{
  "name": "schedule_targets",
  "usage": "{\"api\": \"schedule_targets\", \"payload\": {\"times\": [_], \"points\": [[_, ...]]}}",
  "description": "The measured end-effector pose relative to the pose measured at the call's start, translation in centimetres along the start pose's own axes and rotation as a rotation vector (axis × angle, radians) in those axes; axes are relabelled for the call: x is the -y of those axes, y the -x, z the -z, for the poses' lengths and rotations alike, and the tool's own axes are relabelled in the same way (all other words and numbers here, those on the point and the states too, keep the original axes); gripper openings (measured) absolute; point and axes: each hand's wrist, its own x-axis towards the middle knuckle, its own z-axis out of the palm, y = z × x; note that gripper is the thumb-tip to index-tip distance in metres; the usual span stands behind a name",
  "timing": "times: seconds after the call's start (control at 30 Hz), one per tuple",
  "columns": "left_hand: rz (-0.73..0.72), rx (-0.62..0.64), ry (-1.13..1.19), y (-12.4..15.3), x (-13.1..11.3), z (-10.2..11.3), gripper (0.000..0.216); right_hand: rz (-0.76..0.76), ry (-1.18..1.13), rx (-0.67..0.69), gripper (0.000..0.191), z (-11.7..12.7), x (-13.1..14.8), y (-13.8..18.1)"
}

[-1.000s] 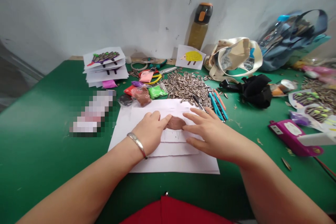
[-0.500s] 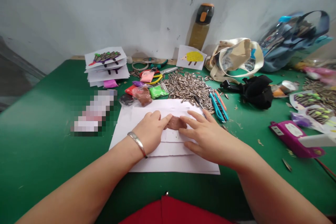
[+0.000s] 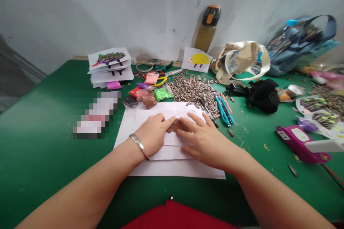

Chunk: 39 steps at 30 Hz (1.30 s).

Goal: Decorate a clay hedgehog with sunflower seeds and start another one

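A flattened piece of brown modelling clay (image 3: 176,125) lies on white paper (image 3: 150,137) in front of me, partly covered by my fingers. At its left edge is my left hand (image 3: 153,132), its fingers drawn together and the tips pressed to the clay. From the right, my right hand (image 3: 200,136) reaches over the clay with its fingers spread, the foremost ones on the clay's right part. Under my right hand the paper shows a few drawn lines. Beyond the fingertips, a black pen (image 3: 208,112) rests by the sheets.
Behind the paper are bagged coloured clays (image 3: 146,97) and a heap of sunflower seeds (image 3: 192,87). A blue cutter (image 3: 224,110) lies right of them. A paper stack (image 3: 110,66) stands back left, a bottle (image 3: 206,30) against the wall, a purple glue-gun-like tool (image 3: 302,143) at right.
My right hand has slid left over the brown clay and covers more of it. My left hand stays at the clay's left edge. The view has shifted slightly.
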Motion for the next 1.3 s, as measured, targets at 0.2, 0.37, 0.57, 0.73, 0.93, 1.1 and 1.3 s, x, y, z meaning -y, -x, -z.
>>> {"api": "schedule_targets", "payload": {"times": [0.2, 0.37, 0.57, 0.73, 0.93, 1.1, 1.3], "points": [[-0.012, -0.015, 0.011, 0.0, 0.1, 0.1, 0.052, 0.021, -0.008, 0.006, 0.041, 0.3, 0.0, 0.3], [-0.012, -0.020, 0.033, 0.0, 0.3, 0.2, 0.049, 0.017, -0.039, -0.022, 0.038, 0.5, -0.1, 0.1], [-0.006, -0.032, 0.091, 0.0, 0.4, 0.3, 0.047, 0.006, -0.048, -0.012, 0.043, 0.0, 0.3, -0.4], [-0.003, -0.019, 0.088, 0.0, 0.2, 0.5, 0.040, 0.027, -0.057, 0.002, 0.041, -0.3, 0.6, -0.4], [0.000, -0.020, 0.075, 0.0, 0.3, 0.4, 0.038, 0.022, -0.101, 0.002, 0.042, 0.1, 0.4, -0.4], [-0.002, -0.028, 0.081, 0.0, 0.4, 0.3, 0.035, -0.013, -0.086, 0.011, 0.047, -0.4, 0.4, -0.7], [0.017, -0.033, 0.067, 0.0, 0.4, 0.1, 0.038, 0.012, -0.062, 0.023, 0.051, -0.7, 0.8, -0.7]]}}
